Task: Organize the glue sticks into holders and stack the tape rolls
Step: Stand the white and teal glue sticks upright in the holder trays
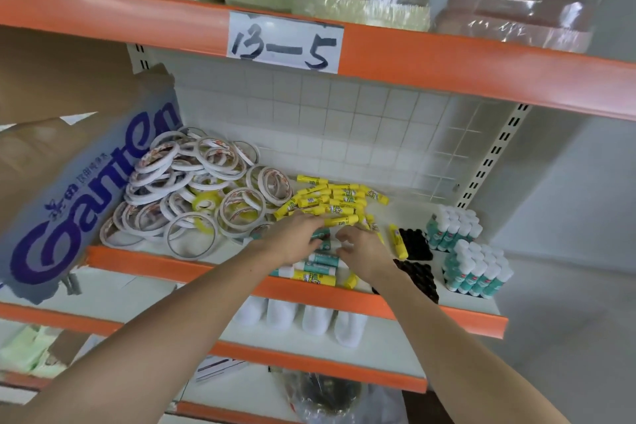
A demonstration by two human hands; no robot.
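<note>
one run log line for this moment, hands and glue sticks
left hand: over loose glue sticks | right hand: same | holders: empty | tape rolls: unstacked

A paper label (285,42) on the orange shelf edge (447,62) reads "13-5"; the cardboard box (69,189) reads "Ganten".

Vantage: head-worn, in front of the shelf (220,274).
Facing: forward and down onto the shelf's front edge.
Nearness: within arm's reach of the shelf.
Overlap: single view only.
</note>
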